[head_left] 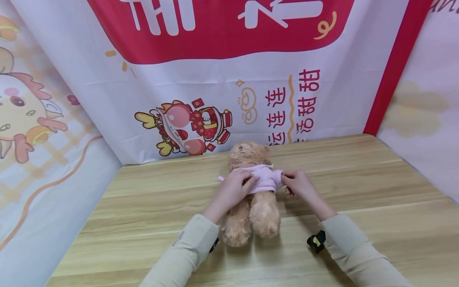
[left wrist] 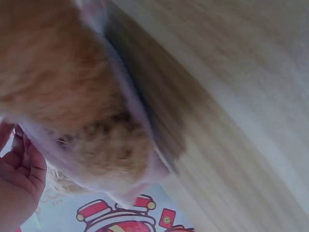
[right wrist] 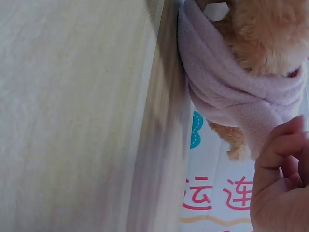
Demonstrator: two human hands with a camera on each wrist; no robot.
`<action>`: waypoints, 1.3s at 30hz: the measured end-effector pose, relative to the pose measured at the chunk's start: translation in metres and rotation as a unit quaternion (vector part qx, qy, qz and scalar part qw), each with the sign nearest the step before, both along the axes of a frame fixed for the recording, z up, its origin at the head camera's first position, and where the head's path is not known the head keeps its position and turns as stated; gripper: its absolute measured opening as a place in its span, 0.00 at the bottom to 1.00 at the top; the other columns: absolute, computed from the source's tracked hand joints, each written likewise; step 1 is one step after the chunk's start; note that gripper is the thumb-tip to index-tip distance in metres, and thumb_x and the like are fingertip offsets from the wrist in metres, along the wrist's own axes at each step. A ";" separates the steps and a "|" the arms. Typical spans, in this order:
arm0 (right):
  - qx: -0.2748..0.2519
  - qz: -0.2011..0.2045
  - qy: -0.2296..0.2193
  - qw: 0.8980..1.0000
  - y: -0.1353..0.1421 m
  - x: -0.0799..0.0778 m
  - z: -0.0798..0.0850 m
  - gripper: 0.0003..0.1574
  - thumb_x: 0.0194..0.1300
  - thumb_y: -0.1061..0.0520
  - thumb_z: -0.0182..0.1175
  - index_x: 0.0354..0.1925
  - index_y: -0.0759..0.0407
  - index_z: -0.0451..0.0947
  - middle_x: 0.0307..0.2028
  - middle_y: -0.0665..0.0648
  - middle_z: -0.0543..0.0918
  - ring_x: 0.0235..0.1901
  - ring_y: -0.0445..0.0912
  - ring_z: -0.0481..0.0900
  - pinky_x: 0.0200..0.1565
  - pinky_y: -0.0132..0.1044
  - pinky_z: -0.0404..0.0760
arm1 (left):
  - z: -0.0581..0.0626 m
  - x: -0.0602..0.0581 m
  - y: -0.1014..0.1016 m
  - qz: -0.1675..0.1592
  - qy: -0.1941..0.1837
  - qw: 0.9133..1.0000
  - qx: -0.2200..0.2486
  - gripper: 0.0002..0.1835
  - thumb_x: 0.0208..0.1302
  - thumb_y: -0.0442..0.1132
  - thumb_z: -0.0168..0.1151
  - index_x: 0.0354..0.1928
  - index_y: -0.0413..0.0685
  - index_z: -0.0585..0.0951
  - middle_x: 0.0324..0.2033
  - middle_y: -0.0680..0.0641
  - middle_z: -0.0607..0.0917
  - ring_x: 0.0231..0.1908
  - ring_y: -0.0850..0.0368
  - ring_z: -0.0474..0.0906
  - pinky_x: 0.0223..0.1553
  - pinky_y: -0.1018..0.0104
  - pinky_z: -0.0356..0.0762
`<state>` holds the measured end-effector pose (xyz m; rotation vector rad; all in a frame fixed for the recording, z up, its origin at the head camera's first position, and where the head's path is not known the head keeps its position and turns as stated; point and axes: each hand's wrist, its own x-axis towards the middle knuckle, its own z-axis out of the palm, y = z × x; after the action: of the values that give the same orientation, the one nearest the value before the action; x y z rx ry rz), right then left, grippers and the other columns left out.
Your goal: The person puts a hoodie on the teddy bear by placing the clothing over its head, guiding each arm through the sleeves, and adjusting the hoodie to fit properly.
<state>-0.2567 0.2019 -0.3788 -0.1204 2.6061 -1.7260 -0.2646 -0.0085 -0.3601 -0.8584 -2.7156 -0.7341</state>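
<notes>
A light brown teddy bear [head_left: 248, 154] lies on its back on the wooden table, its head toward the backdrop. It has a pale pink plush shirt [head_left: 264, 179] around its body. My left hand [head_left: 234, 187] lies over the shirt's left part, fingers bent, holding the cloth near the hem; in the left wrist view those fingers [left wrist: 29, 166] are curled at the shirt's edge. On the other side my right hand [head_left: 299, 184] pinches the end of the sleeve [right wrist: 263, 123] between thumb and fingers. The bear's arm in that sleeve is hidden.
The wooden table [head_left: 150, 207] reaches back to a printed cloth backdrop [head_left: 201, 79] with red lettering and cartoon figures. More printed cloth [head_left: 46, 167] hangs at the left side. A black wrist strap [head_left: 316, 241] shows by the right sleeve cuff.
</notes>
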 end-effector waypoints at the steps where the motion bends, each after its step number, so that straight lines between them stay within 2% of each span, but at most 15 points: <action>1: -0.001 0.002 -0.003 1.000 0.000 0.001 0.000 0.12 0.64 0.66 0.47 0.34 0.77 0.72 0.08 0.45 0.68 0.10 0.34 0.66 0.15 0.26 0.65 | 0.001 0.001 0.001 0.005 -0.004 1.000 -0.003 0.14 0.65 0.51 0.59 0.29 0.48 0.82 0.38 0.47 0.86 0.44 0.52 0.80 0.51 0.59 0.76; 4: 0.005 0.014 -0.007 1.000 -0.001 0.002 0.003 0.14 0.65 0.66 0.47 0.39 0.79 0.74 0.09 0.45 0.67 0.09 0.34 0.64 0.15 0.26 0.64 | 0.002 0.004 0.005 0.018 -0.008 1.000 -0.006 0.14 0.61 0.53 0.62 0.29 0.50 0.81 0.33 0.50 0.83 0.38 0.56 0.78 0.44 0.62 0.77; 8: 0.056 0.002 0.001 0.998 -0.002 0.003 0.005 0.18 0.65 0.64 0.49 0.48 0.74 0.77 0.13 0.49 0.72 0.09 0.34 0.64 0.14 0.27 0.66 | -0.001 0.007 0.010 0.014 0.020 1.000 -0.019 0.11 0.63 0.50 0.62 0.38 0.50 0.81 0.37 0.51 0.84 0.39 0.57 0.79 0.44 0.63 0.78; 11: 0.106 -0.012 0.013 0.994 -0.002 0.003 0.006 0.14 0.62 0.64 0.49 0.34 0.71 0.80 0.14 0.51 0.74 0.08 0.35 0.63 0.15 0.29 0.66 | -0.002 0.008 0.011 0.004 0.042 0.999 -0.034 0.09 0.65 0.47 0.60 0.40 0.51 0.82 0.40 0.51 0.84 0.43 0.56 0.81 0.45 0.61 0.79; 14: 0.134 -0.014 0.016 0.991 -0.002 0.003 0.005 0.14 0.61 0.63 0.49 0.23 0.68 0.77 0.12 0.51 0.72 0.07 0.35 0.63 0.14 0.29 0.64 | -0.002 0.008 0.012 -0.003 0.048 0.998 -0.043 0.08 0.67 0.45 0.58 0.40 0.51 0.82 0.41 0.51 0.84 0.44 0.56 0.81 0.46 0.60 0.79; 17: 0.122 -0.001 0.013 0.992 -0.002 0.004 0.005 0.14 0.62 0.64 0.49 0.30 0.69 0.80 0.10 0.48 0.70 0.08 0.35 0.64 0.15 0.28 0.65 | -0.001 0.009 0.012 -0.001 0.047 0.997 -0.057 0.08 0.68 0.45 0.57 0.41 0.51 0.81 0.39 0.52 0.84 0.43 0.57 0.81 0.45 0.61 0.79; 21: 0.079 0.041 0.002 0.996 -0.001 0.003 0.005 0.12 0.60 0.67 0.49 0.37 0.73 0.78 0.12 0.47 0.71 0.13 0.37 0.68 0.16 0.27 0.66 | 0.001 0.009 0.013 0.005 0.038 0.996 -0.080 0.10 0.67 0.50 0.56 0.38 0.52 0.79 0.33 0.53 0.81 0.36 0.59 0.77 0.39 0.64 0.77; 24: 0.070 0.061 0.017 0.996 0.000 0.002 0.002 0.10 0.54 0.71 0.48 0.32 0.74 0.75 0.17 0.52 0.74 0.16 0.38 0.68 0.18 0.26 0.67 | 0.001 0.009 0.013 0.000 0.040 0.995 -0.096 0.12 0.67 0.53 0.56 0.37 0.53 0.79 0.33 0.54 0.82 0.36 0.59 0.78 0.39 0.63 0.77; 26: 0.084 0.052 0.038 0.994 0.001 0.001 0.000 0.11 0.50 0.71 0.48 0.32 0.74 0.76 0.19 0.57 0.76 0.17 0.39 0.69 0.20 0.28 0.68 | 0.002 0.010 0.014 -0.005 0.046 0.993 -0.106 0.12 0.67 0.52 0.56 0.36 0.53 0.79 0.35 0.53 0.83 0.38 0.57 0.79 0.41 0.61 0.78; 29: 0.153 0.009 0.086 0.984 0.003 0.001 -0.004 0.10 0.48 0.71 0.50 0.31 0.71 0.76 0.27 0.64 0.79 0.23 0.45 0.72 0.25 0.33 0.70 | 0.002 0.011 0.018 -0.012 0.041 0.992 -0.119 0.10 0.68 0.50 0.55 0.36 0.53 0.79 0.36 0.52 0.83 0.40 0.56 0.80 0.43 0.61 0.79; 32: 0.238 -0.038 0.119 0.963 0.008 -0.002 -0.006 0.09 0.53 0.70 0.53 0.33 0.68 0.78 0.32 0.65 0.79 0.30 0.53 0.76 0.30 0.42 0.75 | 0.003 0.011 0.021 -0.019 0.023 0.992 -0.119 0.09 0.67 0.48 0.56 0.35 0.52 0.79 0.35 0.52 0.83 0.39 0.56 0.80 0.43 0.61 0.78; 34: 0.282 -0.050 0.132 0.949 0.010 -0.005 -0.007 0.09 0.58 0.68 0.53 0.36 0.67 0.79 0.36 0.66 0.78 0.35 0.57 0.78 0.34 0.48 0.77 | 0.003 0.012 0.022 -0.022 0.015 0.992 -0.120 0.09 0.67 0.47 0.56 0.34 0.52 0.78 0.35 0.52 0.83 0.39 0.56 0.80 0.42 0.62 0.78; 35: 0.293 -0.050 0.134 0.945 0.011 -0.007 -0.007 0.09 0.60 0.68 0.53 0.37 0.67 0.79 0.38 0.66 0.78 0.37 0.58 0.78 0.36 0.50 0.78 | 0.003 0.012 0.022 -0.021 0.012 0.993 -0.119 0.08 0.67 0.47 0.55 0.34 0.52 0.78 0.34 0.52 0.83 0.38 0.56 0.80 0.41 0.62 0.78; 37: 0.295 -0.043 0.129 0.946 0.011 -0.010 -0.005 0.09 0.62 0.66 0.54 0.39 0.66 0.80 0.40 0.67 0.79 0.38 0.59 0.79 0.39 0.52 0.79 | 0.004 0.012 0.022 -0.016 0.007 0.993 -0.120 0.09 0.68 0.46 0.54 0.33 0.52 0.78 0.33 0.52 0.82 0.36 0.57 0.79 0.39 0.63 0.78; 39: 0.275 -0.040 0.112 0.954 0.011 -0.013 -0.002 0.10 0.64 0.64 0.54 0.40 0.66 0.80 0.40 0.67 0.82 0.38 0.57 0.80 0.39 0.49 0.79 | 0.004 0.012 0.022 -0.008 0.017 0.992 -0.124 0.09 0.68 0.46 0.53 0.33 0.51 0.78 0.31 0.51 0.81 0.34 0.56 0.79 0.37 0.62 0.78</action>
<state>-0.2694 0.2127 -0.3804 -0.2126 3.1841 -0.9842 -0.2525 0.0130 -0.3557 -0.9365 -2.8122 -0.3845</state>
